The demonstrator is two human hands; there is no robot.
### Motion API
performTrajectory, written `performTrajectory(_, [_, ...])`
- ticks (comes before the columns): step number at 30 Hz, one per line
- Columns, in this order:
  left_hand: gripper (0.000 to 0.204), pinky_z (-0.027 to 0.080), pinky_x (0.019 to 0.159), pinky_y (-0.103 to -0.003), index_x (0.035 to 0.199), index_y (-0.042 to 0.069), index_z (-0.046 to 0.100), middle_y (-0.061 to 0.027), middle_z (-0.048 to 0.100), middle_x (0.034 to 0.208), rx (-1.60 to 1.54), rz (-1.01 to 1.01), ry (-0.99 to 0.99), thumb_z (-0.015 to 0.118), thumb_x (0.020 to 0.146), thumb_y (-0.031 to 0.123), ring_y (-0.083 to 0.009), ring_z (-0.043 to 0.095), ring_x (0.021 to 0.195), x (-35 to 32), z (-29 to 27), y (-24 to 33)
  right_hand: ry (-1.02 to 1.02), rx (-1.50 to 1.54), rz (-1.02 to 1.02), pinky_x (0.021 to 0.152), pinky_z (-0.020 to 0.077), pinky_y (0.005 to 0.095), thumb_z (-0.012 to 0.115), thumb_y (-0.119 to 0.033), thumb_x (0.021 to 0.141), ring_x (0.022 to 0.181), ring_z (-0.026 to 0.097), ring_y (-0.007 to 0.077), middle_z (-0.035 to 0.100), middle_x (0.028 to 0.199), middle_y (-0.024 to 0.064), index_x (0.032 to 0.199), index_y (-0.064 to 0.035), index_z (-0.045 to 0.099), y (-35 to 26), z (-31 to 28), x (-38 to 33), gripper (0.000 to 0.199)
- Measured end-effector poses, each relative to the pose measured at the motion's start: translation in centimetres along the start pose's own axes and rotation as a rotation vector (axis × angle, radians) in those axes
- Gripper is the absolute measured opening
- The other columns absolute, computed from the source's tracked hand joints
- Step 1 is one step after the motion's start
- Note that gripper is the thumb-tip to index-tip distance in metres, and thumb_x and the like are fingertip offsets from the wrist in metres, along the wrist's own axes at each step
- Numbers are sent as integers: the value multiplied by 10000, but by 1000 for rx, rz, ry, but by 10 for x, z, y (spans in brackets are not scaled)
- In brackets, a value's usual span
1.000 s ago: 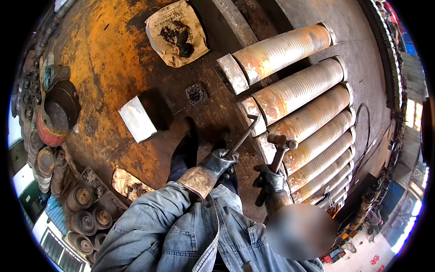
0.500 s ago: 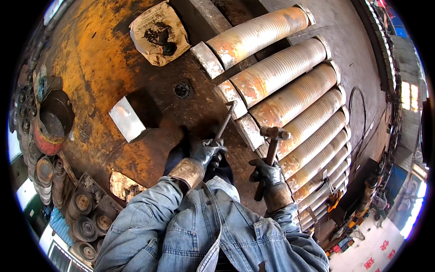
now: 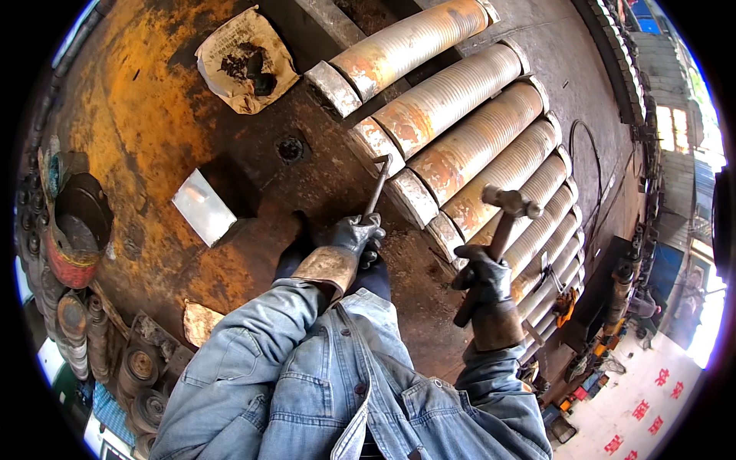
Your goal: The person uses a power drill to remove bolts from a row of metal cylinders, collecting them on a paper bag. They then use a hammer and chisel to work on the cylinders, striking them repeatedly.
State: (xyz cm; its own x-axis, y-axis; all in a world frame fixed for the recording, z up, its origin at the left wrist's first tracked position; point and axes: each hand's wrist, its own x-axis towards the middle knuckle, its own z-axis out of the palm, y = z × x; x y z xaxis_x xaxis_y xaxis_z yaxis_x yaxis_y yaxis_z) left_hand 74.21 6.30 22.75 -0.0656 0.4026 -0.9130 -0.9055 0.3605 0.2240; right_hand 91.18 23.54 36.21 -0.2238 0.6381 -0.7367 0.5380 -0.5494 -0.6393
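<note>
The left hand (image 3: 356, 234), gloved, has its fingers (image 3: 366, 227) wrapped tight around the lower end of a thin rod (image 3: 376, 186). The rod runs up and away from those fingers, and its hooked tip lies at the end face of a pipe (image 3: 441, 107) in the row of rusty ribbed pipes, just beside the next pipe's rim; whether the tip touches the metal cannot be told.

The right hand (image 3: 483, 277), also gloved, has its fingers (image 3: 474, 268) closed around the shaft of a hammer (image 3: 502, 218). The hammer head stands above those fingers, over the pipe row and well to the right of the rod tip, clear of the rod.

Left of the left fingers lies a bright metal block (image 3: 202, 207) on the rusty plate (image 3: 138, 115). Far above them, a crumpled paper (image 3: 245, 61) with dark grease sits on the plate.
</note>
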Motion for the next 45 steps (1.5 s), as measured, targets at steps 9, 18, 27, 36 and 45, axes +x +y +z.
performTrajectory(9, [381, 407, 369, -365, 777, 113, 610, -20, 547, 593, -81, 8, 68, 625, 990, 428, -184, 490, 400, 11, 62, -8, -70, 32, -193, 429, 458, 334, 693, -167, 904, 423, 514, 180, 524, 553, 38, 989, 69, 718, -58, -50, 31, 252])
performTrajectory(18, [387, 404, 378, -320, 780, 109, 613, 19, 518, 587, -149, 53, 124, 624, 990, 434, -136, 477, 405, 17, 89, -15, -161, 11, -231, 427, 461, 351, 703, -185, 886, 433, 522, 205, 512, 558, 48, 979, 62, 717, -90, -108, 91, 265])
performTrajectory(27, [310, 371, 396, -288, 897, 131, 676, 24, 566, 630, -228, 28, 179, 650, 976, 430, -121, 504, 437, 14, 93, -10, -30, 216, -296, 507, 440, 293, 582, -286, 985, 499, 469, 124, 467, 588, -22, 1192, 58, 658, -67, 6, 138, 409])
performTrajectory(36, [275, 378, 366, -313, 1034, 134, 655, -5, 603, 674, -78, -9, 265, 630, 990, 405, -135, 505, 416, 20, 85, -10, -419, 53, 118, 393, 407, 328, 697, -144, 890, 428, 490, 163, 517, 565, 44, 919, 53, 713, -14, 18, 170, 200])
performTrajectory(45, [252, 373, 357, -286, 1116, 144, 632, 7, 609, 679, -146, 32, 277, 618, 1005, 371, -104, 487, 424, 8, 95, -3, -224, 282, -161, 423, 425, 319, 653, -233, 923, 450, 506, 171, 444, 542, -12, 1049, 56, 699, -27, 21, 185, 318])
